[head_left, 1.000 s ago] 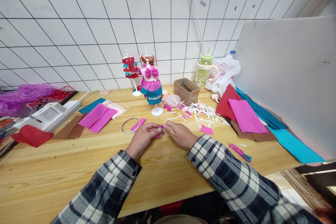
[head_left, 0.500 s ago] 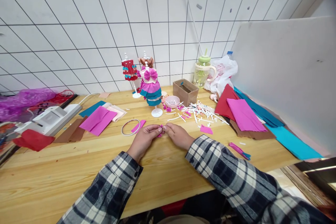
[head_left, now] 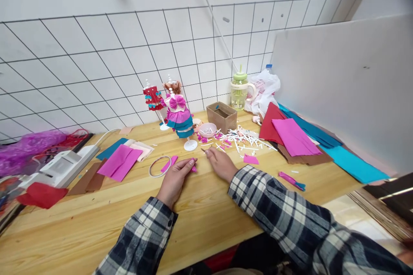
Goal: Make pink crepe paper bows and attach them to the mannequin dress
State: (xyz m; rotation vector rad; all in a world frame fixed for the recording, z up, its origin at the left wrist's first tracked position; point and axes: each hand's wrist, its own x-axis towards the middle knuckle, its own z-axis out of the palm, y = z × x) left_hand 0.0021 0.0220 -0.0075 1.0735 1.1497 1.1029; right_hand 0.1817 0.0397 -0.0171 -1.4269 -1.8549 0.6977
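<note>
My left hand [head_left: 176, 176] rests on the wooden table [head_left: 97, 223] with its fingers closed on a small pink paper piece [head_left: 192, 167] at the fingertips. Just to its right, my right hand [head_left: 219, 162] lies on the table, fingers together and pointing away from me, a thin pale sliver pinched at their tips. A small gap separates the two hands. Just beyond them stands a doll mannequin in a pink and teal paper dress [head_left: 179, 116] on a white base. A clear tape ring [head_left: 158, 166] and a pink strip [head_left: 169, 163] lie left of my left hand.
A red-dressed mannequin [head_left: 152, 98], pink bowl [head_left: 208, 129], cardboard box [head_left: 221, 116] and green-lidded bottle [head_left: 239, 90] stand at the back. White paper scraps [head_left: 247, 138] litter the middle. Coloured paper sheets [head_left: 292, 136] lie right, a pink sheet [head_left: 120, 162] and white power strip [head_left: 64, 165] left.
The hands, joined at the pink piece before, have come apart; the right hand has moved slightly right and forward. The camera has tilted up, showing more wall.
</note>
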